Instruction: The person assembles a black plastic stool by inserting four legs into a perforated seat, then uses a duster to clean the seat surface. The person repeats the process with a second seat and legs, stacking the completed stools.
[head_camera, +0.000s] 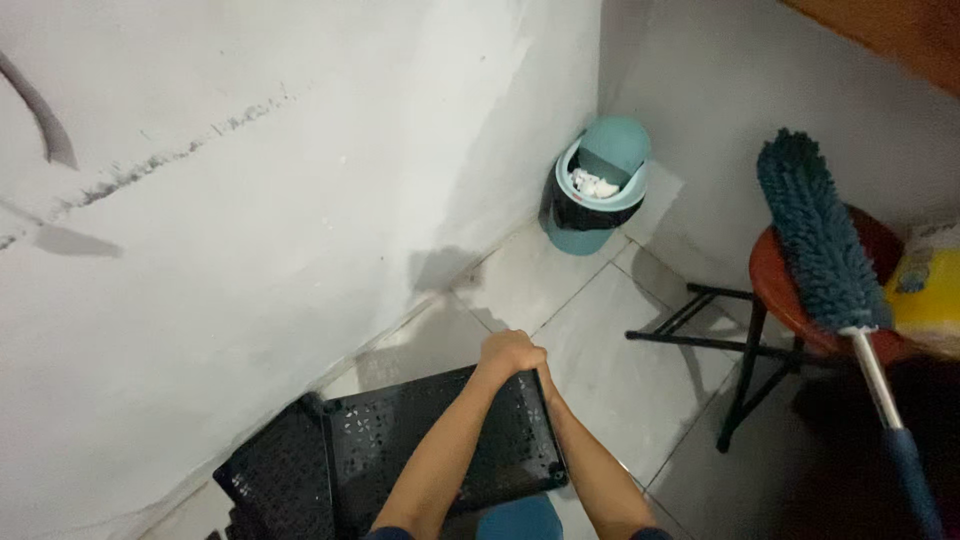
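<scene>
- The far edge of the black rack is held tight by the left hand.
- The right hand is hidden behind it; its grip cannot be told.
- A bin is seen in the corner.

A single view comes from the person's head, looking steeply down and forward along both outstretched arms, close enough that the hands sit low in the middle. Beyond the hands it faces a room corner; floor tiles spread beneath them.
</scene>
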